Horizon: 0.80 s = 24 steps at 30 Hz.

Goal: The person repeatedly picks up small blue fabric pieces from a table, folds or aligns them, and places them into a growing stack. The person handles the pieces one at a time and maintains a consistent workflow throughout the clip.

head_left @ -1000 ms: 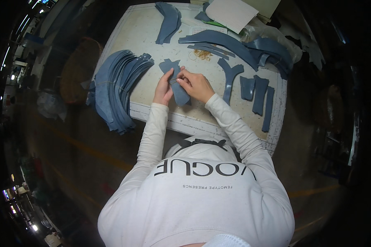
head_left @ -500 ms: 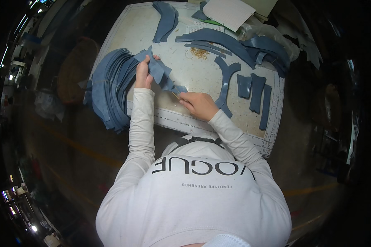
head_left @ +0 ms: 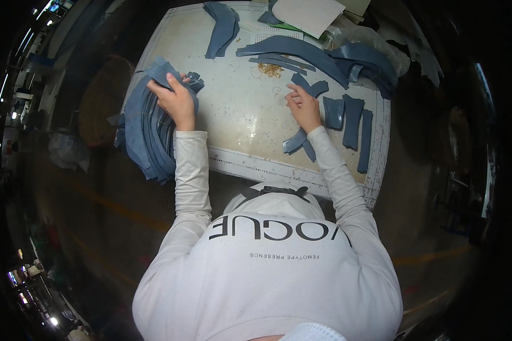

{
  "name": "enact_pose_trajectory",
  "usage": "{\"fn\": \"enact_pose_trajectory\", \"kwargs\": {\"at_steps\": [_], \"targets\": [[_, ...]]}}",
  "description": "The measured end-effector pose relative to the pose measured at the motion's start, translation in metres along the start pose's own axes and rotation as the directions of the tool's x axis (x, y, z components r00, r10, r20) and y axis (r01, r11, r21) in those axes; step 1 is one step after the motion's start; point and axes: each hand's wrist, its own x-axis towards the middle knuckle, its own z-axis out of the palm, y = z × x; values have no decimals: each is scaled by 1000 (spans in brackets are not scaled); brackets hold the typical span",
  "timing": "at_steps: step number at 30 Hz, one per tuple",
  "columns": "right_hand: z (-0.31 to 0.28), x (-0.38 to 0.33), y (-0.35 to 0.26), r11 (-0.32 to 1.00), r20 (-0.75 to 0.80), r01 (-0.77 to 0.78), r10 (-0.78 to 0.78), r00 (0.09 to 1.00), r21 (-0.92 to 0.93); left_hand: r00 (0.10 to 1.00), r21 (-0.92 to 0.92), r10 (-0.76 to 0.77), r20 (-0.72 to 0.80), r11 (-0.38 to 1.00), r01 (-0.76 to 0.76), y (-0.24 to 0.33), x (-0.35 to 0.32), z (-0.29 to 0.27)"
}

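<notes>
At the table's left edge, a thick bundle of curved blue leather-like pieces [head_left: 145, 131] lies fanned and hangs over the side. My left hand [head_left: 177, 102] is at its far end, its thumb and fingers closed around blue pieces [head_left: 160, 69]; some fingers are hidden behind them. Small folded ends [head_left: 195, 83] stick out to the right of that hand. My right hand [head_left: 305, 108] is over forked, crossing blue pieces [head_left: 296, 140], covering their middle. Its fingers are loosely bent and apart, with nothing visible between them.
On the pale table [head_left: 233, 108], straight blue strips [head_left: 352, 122] lie right of my right hand. Long curved pieces [head_left: 296, 48], a small tan pile of thin rings [head_left: 270, 70] and another blue stack [head_left: 222, 31] lie farther back. Paper sheets [head_left: 307, 14] and clear plastic [head_left: 352, 37] are at the back.
My left hand has moved left with the blue pieces onto the bundle. My right hand has let go of their near end and moved right and away from me, over the forked pieces.
</notes>
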Motion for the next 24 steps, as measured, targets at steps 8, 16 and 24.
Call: {"fn": "enact_pose_trajectory", "kwargs": {"at_steps": [8, 16, 24], "targets": [[-3, 3, 8, 988, 3, 140, -140, 990, -65, 680, 194, 261, 685, 835, -515, -42, -96, 2], [24, -17, 16, 892, 350, 254, -118, 929, -373, 764, 327, 98, 637, 864, -384, -98, -62, -34], [49, -36, 21, 910, 456, 248, -75, 887, -332, 739, 461, 46, 672, 755, -466, -102, -74, -33]]}}
